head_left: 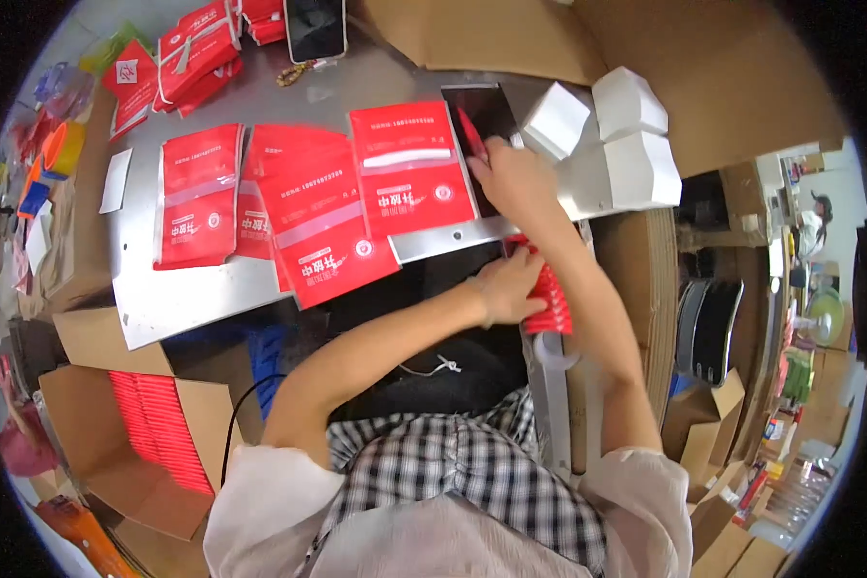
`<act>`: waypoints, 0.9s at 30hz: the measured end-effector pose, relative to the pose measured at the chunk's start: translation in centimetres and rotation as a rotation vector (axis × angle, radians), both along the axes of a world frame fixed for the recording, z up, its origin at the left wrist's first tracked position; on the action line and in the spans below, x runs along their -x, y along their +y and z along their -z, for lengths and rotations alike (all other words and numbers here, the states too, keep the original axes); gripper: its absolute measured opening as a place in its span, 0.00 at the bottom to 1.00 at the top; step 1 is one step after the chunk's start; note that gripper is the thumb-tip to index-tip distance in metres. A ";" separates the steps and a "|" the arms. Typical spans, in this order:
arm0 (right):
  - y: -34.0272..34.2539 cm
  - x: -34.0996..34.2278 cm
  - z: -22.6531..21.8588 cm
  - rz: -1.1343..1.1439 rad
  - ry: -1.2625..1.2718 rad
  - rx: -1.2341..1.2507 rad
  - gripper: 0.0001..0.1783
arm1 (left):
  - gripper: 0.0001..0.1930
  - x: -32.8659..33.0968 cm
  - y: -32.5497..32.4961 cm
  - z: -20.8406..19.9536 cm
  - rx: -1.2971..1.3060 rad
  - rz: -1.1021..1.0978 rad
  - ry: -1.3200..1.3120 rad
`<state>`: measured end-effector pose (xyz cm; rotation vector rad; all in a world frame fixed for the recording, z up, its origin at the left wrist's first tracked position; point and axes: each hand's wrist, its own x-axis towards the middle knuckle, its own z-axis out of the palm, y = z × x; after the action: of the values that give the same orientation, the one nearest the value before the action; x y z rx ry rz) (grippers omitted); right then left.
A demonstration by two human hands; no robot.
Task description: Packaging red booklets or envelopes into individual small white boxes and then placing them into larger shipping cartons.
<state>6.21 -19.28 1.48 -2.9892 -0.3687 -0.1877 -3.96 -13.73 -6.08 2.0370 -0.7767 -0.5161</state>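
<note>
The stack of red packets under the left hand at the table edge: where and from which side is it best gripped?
Probably across its long sides, from above. The stack of red packets stands on edge in a row beside the metal table, and the left hand already presses its near side. Fingers on both ends would squeeze the row together so that no packet fans out.

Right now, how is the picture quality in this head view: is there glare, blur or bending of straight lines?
In the head view, the grey metal table reflects soft glare, and its straight edges bend toward the dark round rim; the red pouches look sharp, but the right hand is slightly motion-blurred, while the left hand on the stack of red packets is clearer; the far right background is bright and washed out.
</note>
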 end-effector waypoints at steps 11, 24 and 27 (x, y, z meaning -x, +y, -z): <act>-9.3 -3.5 -0.6 -0.032 -0.149 -0.683 0.10 | 0.18 -0.4 14.5 -7.6 -0.370 -0.481 -0.747; 1.5 -1.7 -3.6 -0.101 0.180 -1.353 0.12 | 0.35 -6.9 17.3 -9.5 -0.325 -0.342 -0.288; 4.4 -1.2 1.7 -0.215 0.148 -1.156 0.17 | 0.36 -5.7 18.0 -9.1 -0.419 -0.323 -0.305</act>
<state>7.44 -14.92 -0.22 -1.8004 -0.3778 -0.0982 1.70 4.29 3.02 2.6136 -0.5224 -0.1928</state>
